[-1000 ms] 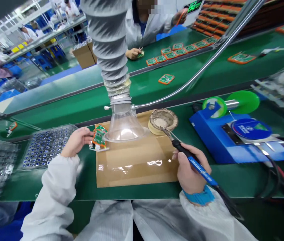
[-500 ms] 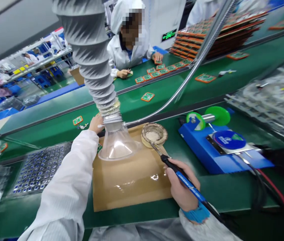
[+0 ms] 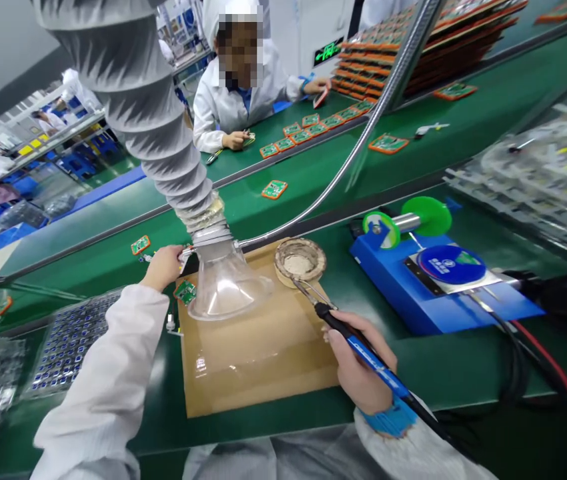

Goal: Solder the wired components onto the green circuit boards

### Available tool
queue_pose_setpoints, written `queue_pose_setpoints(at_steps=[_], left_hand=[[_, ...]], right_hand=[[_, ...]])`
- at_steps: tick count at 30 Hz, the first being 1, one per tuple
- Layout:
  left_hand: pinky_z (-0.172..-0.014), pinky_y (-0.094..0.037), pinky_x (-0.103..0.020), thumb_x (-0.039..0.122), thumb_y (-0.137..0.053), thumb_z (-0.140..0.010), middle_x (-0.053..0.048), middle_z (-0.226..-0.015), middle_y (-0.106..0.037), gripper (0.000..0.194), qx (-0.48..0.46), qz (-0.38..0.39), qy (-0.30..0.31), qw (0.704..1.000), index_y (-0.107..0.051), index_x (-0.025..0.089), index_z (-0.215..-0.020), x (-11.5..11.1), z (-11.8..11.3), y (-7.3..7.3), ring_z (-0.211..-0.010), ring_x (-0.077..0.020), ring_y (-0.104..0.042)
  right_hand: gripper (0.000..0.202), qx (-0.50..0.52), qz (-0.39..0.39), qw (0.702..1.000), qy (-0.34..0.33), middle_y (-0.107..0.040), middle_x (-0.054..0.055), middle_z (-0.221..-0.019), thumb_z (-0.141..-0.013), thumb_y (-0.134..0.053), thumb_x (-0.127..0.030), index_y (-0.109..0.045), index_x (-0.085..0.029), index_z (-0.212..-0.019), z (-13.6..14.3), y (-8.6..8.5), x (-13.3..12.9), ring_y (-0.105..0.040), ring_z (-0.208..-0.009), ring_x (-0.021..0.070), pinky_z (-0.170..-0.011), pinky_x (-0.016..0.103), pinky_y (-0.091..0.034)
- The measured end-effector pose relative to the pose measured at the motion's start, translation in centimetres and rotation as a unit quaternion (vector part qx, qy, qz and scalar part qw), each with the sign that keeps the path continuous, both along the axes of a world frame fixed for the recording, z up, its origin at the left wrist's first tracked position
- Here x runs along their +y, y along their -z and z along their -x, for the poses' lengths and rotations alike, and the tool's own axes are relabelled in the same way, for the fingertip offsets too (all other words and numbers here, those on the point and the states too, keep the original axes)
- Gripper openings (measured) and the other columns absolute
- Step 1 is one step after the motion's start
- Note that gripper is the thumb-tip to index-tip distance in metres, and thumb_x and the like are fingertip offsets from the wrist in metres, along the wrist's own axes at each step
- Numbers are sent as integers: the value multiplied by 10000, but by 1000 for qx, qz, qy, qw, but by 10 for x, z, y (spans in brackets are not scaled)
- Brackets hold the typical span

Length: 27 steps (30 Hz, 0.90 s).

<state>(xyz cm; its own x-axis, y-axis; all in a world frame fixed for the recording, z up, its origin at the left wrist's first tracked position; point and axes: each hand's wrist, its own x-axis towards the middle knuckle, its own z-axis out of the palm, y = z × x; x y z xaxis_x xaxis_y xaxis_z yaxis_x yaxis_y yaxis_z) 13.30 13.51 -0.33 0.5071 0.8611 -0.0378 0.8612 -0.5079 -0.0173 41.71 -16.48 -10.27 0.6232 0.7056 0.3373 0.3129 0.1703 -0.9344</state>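
Observation:
My right hand (image 3: 363,360) is wrapped round a blue and black soldering iron (image 3: 373,360), whose metal tip end reaches the rim of a round tan dish (image 3: 301,262). Near the clear fume hood (image 3: 228,287), my left hand (image 3: 164,267) has its fingers closed at the hood's upper left; what they grip, if anything, is too small to name. Just below that hand a green circuit board (image 3: 185,291) lies at the corner of the brown board (image 3: 263,360). A small white connector with a lead (image 3: 171,323) is beside it on the green bench.
A blue solder stand (image 3: 413,287) with a green reel is at the right. Blue-dotted component trays (image 3: 66,347) lie left. Orange-edged boards (image 3: 274,189) rest on the green conveyor. A person (image 3: 241,80) sits across, handling boards. A grey hose (image 3: 153,113) hangs down.
My left hand has moved left, uncovering the circuit board and connector. My right hand still holds the iron at the dish. The person opposite has lifted a board. The view has shifted slightly.

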Motion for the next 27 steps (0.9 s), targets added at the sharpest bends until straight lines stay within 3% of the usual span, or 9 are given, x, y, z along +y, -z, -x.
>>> queue_pose_setpoints(at_steps=[3, 6, 9, 11, 14, 16, 23, 27], left_hand=[[-860, -514, -339, 182, -538, -876, -112, -1009, -736, 236, -8, 16, 52, 999, -734, 149, -1002, -54, 51, -12, -925, -248, -688], [-819, -515, -298, 158, -508, -907, -61, -938, -719, 244, -38, 35, 87, 995, -730, 182, -1005, -117, 78, -19, -865, -200, -677], [-791, -520, -294, 78, -501, -898, -56, -884, -679, 286, -25, 59, 147, 987, -727, 186, -1036, -168, 70, -10, -860, -197, -653], [-837, -535, -322, 44, -510, -878, -80, -958, -681, 342, -23, 67, 203, 977, -716, 180, -1115, -186, 51, 5, -941, -219, -643], [-1009, -510, -377, 39, -488, -906, -107, -1210, -677, 399, -64, 80, 259, 960, -695, 189, -1213, -195, 26, 26, -1159, -240, -596], [-1082, -471, -401, 37, -460, -921, -81, -1326, -659, 398, -88, 98, 276, 952, -719, 209, -1169, -197, 22, 34, -1256, -241, -555], [-1223, -236, -584, 17, -504, -759, 1, -1024, -769, 317, -103, 105, 177, 973, -715, 234, -853, -203, 52, 23, -1314, -275, -539], [-1188, -328, -514, 134, -552, -840, -39, -1133, -744, 183, -115, 79, 166, 976, -687, 214, -934, -206, 34, 33, -1275, -257, -567]], right_hand=[[209, 4, -9, 1000, -1, -755, 69, -996, -902, -696, -309, -723, -228, -1093, 1, 2, -1, -739, -858, 228, -796, 355, -595], [212, 0, -9, 1000, -2, -757, 73, -1001, -897, -699, -316, -725, -223, -1085, 2, 2, 0, -738, -863, 229, -796, 355, -590], [209, -18, -10, 1000, 7, -762, 73, -991, -889, -699, -328, -729, -221, -1066, 4, -1, 3, -736, -860, 225, -785, 345, -586], [210, -28, -9, 999, 21, -766, 79, -992, -881, -700, -339, -731, -216, -1049, 5, -3, 6, -737, -863, 227, -778, 344, -586], [214, -30, -11, 999, 28, -770, 87, -996, -879, -695, -345, -728, -210, -1042, 7, -4, 9, -742, -870, 233, -797, 361, -594], [216, -24, -15, 999, 24, -771, 89, -997, -885, -687, -344, -724, -208, -1048, 8, -3, 10, -745, -856, 230, -811, 374, -599], [207, -59, -55, 997, 19, -769, 69, -957, -859, -698, -331, -717, -214, -1028, 11, -2, 8, -715, -760, 202, -678, 318, -574], [187, -74, -65, 995, 0, -763, 56, -916, -868, -689, -319, -717, -220, -1025, 11, -1, 4, -708, -737, 196, -654, 307, -564]])
